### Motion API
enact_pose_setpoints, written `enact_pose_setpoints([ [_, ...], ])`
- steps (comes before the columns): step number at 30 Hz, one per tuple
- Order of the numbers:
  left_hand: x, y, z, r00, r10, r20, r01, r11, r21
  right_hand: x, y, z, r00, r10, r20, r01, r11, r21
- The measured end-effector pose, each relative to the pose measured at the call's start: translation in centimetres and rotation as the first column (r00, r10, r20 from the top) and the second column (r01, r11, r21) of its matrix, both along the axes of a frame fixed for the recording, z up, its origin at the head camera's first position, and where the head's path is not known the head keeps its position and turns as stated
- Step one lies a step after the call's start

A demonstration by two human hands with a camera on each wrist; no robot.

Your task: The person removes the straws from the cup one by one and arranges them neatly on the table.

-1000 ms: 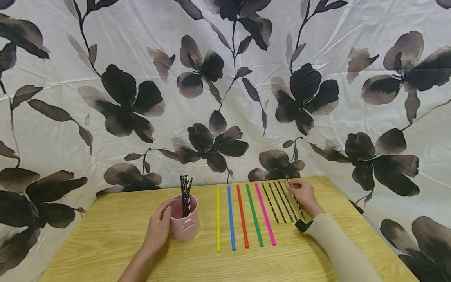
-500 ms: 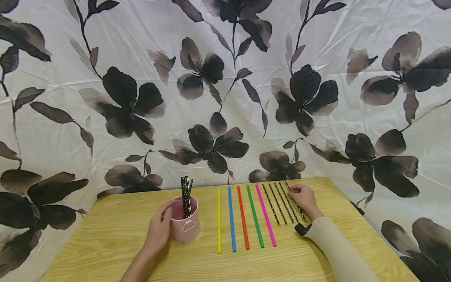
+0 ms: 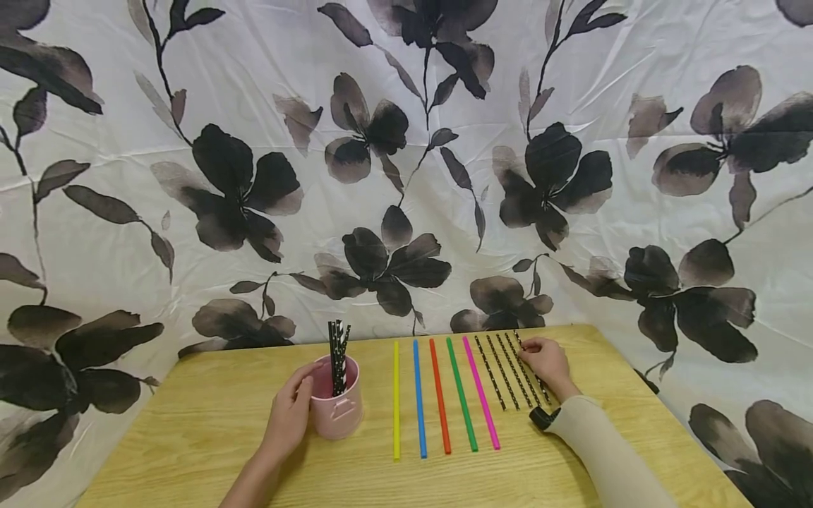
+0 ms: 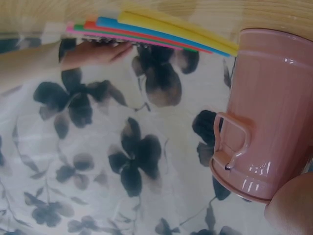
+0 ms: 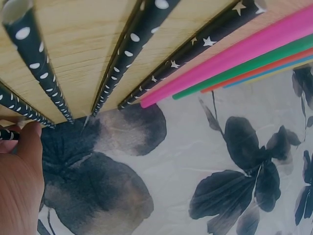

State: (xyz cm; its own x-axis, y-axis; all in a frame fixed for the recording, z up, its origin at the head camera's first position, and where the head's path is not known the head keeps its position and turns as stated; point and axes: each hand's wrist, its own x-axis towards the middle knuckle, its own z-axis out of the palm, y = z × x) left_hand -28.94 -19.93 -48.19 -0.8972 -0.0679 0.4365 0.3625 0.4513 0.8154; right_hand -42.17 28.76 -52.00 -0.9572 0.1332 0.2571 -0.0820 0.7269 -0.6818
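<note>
My left hand (image 3: 288, 409) curls round the left side of a pink pail (image 3: 339, 416), one finger at its rim. The pail has a small loop handle, and several black-and-white patterned straws (image 3: 336, 360) stand in it. At the right end of a row on the table, my right hand (image 3: 547, 363) pinches a black straw with white dots (image 5: 9, 134), its lower end showing below the fingers. Beside it lie several black patterned straws (image 3: 498, 370), dotted or starred. The left wrist view catches only a fingertip (image 4: 291, 205) at the pail's rim.
Between pail and black straws lie yellow (image 3: 396, 402), blue (image 3: 420, 402), red (image 3: 440, 395), green (image 3: 462, 395) and pink (image 3: 482, 395) straws, side by side and apart. A floral cloth (image 3: 406, 176) hangs behind the wooden table (image 3: 209, 423).
My right hand has lowered the dotted straw slightly and shifted a little left, bringing it closer to the row. The left hand has stayed on the pail; the head view has tilted slightly.
</note>
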Motion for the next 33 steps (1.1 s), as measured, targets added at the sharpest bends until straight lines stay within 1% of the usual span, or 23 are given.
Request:
enact_pose_setpoints([
  [3,0.2,0.0,0.0,1.000,-0.002,0.003,0.002,1.000,0.019,0.1,-0.1,-0.2,1.000,-0.008,-0.002,0.008,1.000,0.005],
  [5,0.3,0.1,0.3,1.000,-0.006,0.001,0.006,0.999,0.032,0.1,-0.2,-0.1,1.000,-0.011,-0.008,0.011,1.000,0.005],
  [11,1.5,1.0,2.1,1.000,0.002,-0.012,-0.002,0.999,0.038,0.1,-0.3,0.2,1.000,-0.019,-0.010,0.019,1.000,0.002],
  [14,1.8,1.2,2.4,1.000,0.006,-0.015,-0.006,0.999,0.036,0.2,-0.4,0.2,1.000,-0.021,-0.006,0.021,1.000,0.006],
  [17,1.5,1.0,2.1,1.000,-0.002,-0.016,0.003,0.999,0.035,0.3,-0.4,0.2,1.000,-0.030,0.008,0.030,1.000,0.008],
  [20,0.8,0.5,1.1,1.000,-0.011,-0.011,0.011,1.000,0.029,0.4,-0.4,0.3,0.999,-0.030,0.021,0.030,1.000,0.010],
  [22,0.4,0.2,0.5,1.000,-0.004,-0.008,0.004,1.000,0.015,0.4,-0.4,0.3,0.999,-0.033,0.022,0.033,0.999,0.005],
  [25,0.0,0.0,-0.2,1.000,0.001,-0.008,-0.001,1.000,-0.005,0.4,-0.4,0.2,0.999,-0.028,0.021,0.028,1.000,0.007],
  [27,0.0,-0.1,-0.4,1.000,0.002,-0.005,-0.002,1.000,-0.005,0.4,-0.4,0.1,0.999,-0.034,0.029,0.034,0.999,0.007],
  [32,-0.1,-0.1,-0.4,1.000,-0.001,0.002,0.001,1.000,0.001,0.2,-0.4,0.0,0.999,-0.034,0.028,0.034,0.999,0.009],
  [33,-0.1,-0.1,-0.3,1.000,-0.005,-0.005,0.005,1.000,0.002,0.2,-0.3,0.0,0.999,-0.034,0.023,0.034,0.999,0.009],
])
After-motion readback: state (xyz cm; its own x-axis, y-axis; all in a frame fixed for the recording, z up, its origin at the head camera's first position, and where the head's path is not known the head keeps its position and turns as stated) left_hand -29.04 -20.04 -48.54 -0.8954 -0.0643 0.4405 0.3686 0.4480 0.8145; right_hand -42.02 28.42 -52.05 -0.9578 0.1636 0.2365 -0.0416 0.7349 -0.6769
